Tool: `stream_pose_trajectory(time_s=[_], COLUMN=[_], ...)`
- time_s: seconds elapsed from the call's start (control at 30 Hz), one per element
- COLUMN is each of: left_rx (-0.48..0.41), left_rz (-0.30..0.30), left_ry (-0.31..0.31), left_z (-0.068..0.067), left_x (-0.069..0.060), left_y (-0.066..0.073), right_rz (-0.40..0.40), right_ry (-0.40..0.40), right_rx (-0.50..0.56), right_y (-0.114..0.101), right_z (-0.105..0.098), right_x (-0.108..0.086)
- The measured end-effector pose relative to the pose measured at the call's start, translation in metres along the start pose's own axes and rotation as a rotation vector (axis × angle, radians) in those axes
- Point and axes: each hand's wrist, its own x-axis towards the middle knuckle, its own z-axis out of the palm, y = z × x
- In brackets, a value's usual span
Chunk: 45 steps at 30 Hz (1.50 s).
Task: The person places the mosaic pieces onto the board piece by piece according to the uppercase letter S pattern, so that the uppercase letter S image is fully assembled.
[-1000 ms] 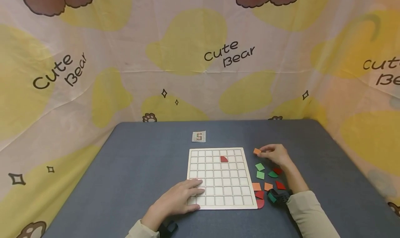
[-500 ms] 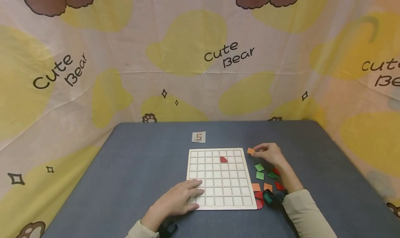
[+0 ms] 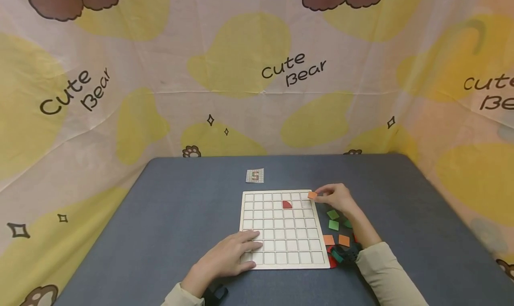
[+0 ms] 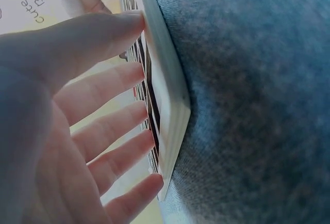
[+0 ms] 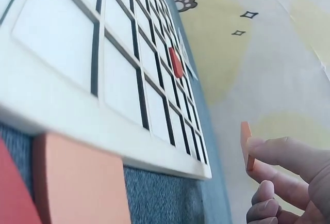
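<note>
A white grid board (image 3: pixel 281 230) with square cells lies on the table. One red quarter-round tile (image 3: pixel 287 204) sits in a cell of its second row from the far edge. My left hand (image 3: pixel 230 254) rests on the board's near left corner with fingers spread, and the left wrist view shows its fingertips (image 4: pixel 147 182) touching the board. Over the far right corner of the board, my right hand (image 3: pixel 336 197) pinches an orange square tile (image 3: pixel 312 195) between thumb and fingers. In the right wrist view that orange tile (image 5: pixel 247 146) is held up, apart from the board.
Right of the board lie loose tiles: green squares (image 3: pixel 333 225), orange squares (image 3: pixel 343 240), and red pieces partly hidden by the right wrist. A small card (image 3: pixel 254 175) with a grid pattern lies beyond the board. A printed cloth (image 3: pixel 241 74) hangs behind the table (image 3: pixel 192 194).
My right hand has moved left with the orange tile, from beside the board to above its far right corner. The left hand has stayed in place.
</note>
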Motion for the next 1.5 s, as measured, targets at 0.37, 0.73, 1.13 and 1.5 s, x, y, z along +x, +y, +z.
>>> stream_pose_trajectory(time_s=[0.37, 0.73, 1.13, 1.5], left_rx=[0.011, -0.011, -0.015, -0.012], left_rz=[0.002, -0.012, -0.021, -0.014], left_ry=[0.005, -0.015, -0.018, -0.012], left_z=[0.001, 0.0, 0.0, 0.001], left_x=[-0.001, -0.001, 0.0, -0.001], left_y=[0.001, 0.002, 0.002, 0.002], right_rz=[-0.044, -0.052, -0.019, -0.067], right_ry=[-0.049, -0.084, -0.091, -0.123], right_rx=[-0.006, 0.042, 0.054, 0.024], right_y=[-0.015, -0.02, -0.027, -0.035], right_z=[0.014, 0.032, 0.048, 0.059], right_x=[0.003, 0.006, 0.01, 0.014])
